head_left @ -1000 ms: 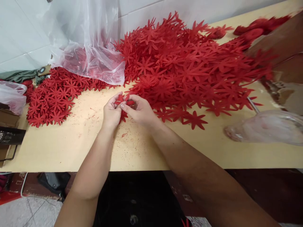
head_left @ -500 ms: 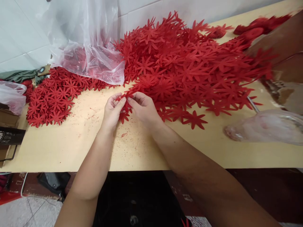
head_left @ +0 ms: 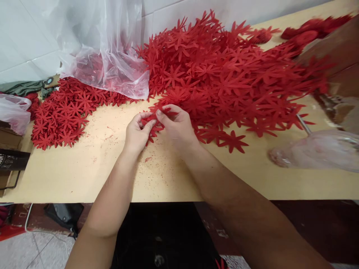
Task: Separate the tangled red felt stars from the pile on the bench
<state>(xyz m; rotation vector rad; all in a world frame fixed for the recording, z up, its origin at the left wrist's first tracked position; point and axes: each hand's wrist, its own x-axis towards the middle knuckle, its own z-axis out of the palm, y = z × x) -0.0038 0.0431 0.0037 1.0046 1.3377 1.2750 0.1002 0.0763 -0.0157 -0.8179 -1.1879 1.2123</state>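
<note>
Between my two hands is a red flower-shaped cutout (head_left: 153,131) with narrow petals, held just above the table. My left hand (head_left: 138,130) pinches its left side between thumb and fingers. On the opposite side, my right hand (head_left: 177,121) grips it too, thumb on top. Fingers cover much of the cutout, so I cannot tell whether it is one layer or several. Right behind my hands rises a large heap of similar red flower cutouts (head_left: 218,74). A single flower (head_left: 232,142) lies at the heap's front edge.
A lower pile of red flowers (head_left: 63,119) lies on the left of the wooden table (head_left: 92,175). Behind it stands a clear plastic bag (head_left: 112,67). To the right are a plastic-wrapped item (head_left: 314,151) and a cardboard box (head_left: 336,48). Red scraps dot the tabletop.
Both hands have shifted slightly right with the red cutout, and my right thumb has moved across its top. The whole view has also shifted a little.
</note>
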